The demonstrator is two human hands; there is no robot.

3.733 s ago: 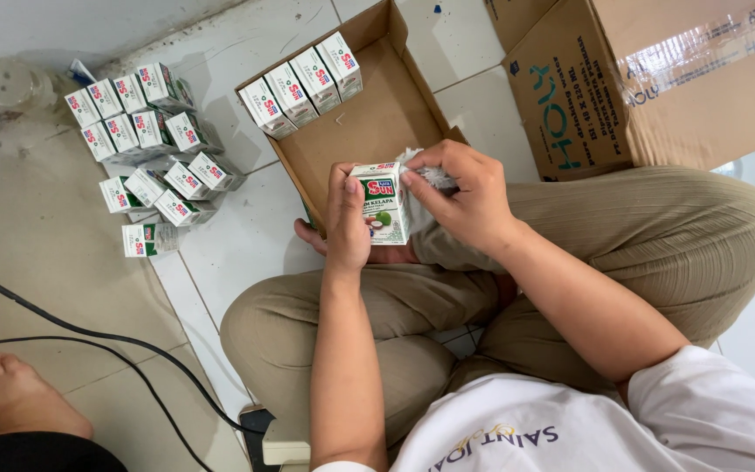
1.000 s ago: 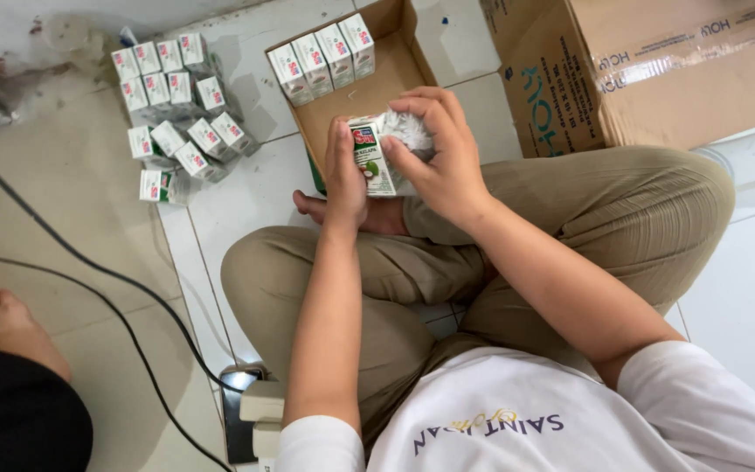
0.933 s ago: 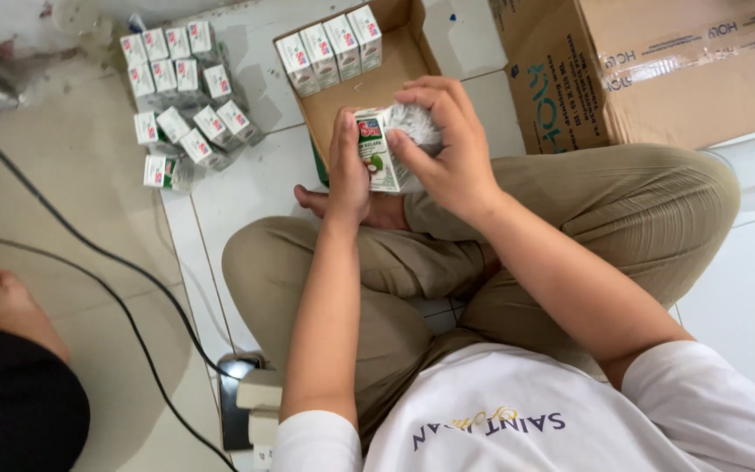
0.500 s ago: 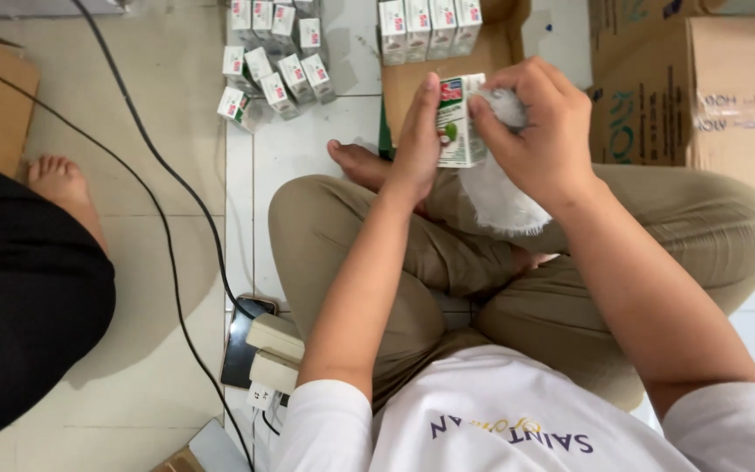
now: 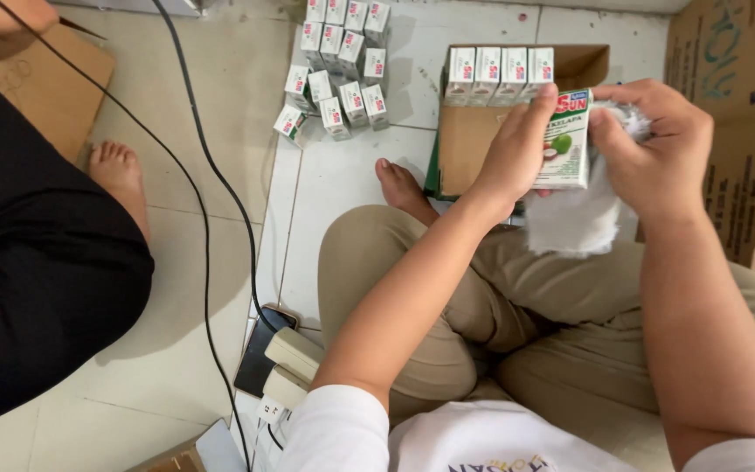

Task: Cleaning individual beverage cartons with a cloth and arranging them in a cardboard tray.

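Head view: your left hand (image 5: 517,153) clamps the carton (image 5: 564,140) upright so your right hand (image 5: 657,149), closed on the cloth (image 5: 574,218), can rub it.

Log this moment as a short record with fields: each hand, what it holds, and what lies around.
left hand: grips a small white and green carton, held upright
right hand: presses a white cloth against the carton's side
open cardboard box: on the floor ahead, a row of the same cartons along its far wall
loose cartons: grouped on the tiled floor, left of the box
other person: bare foot at left, beside a black cable
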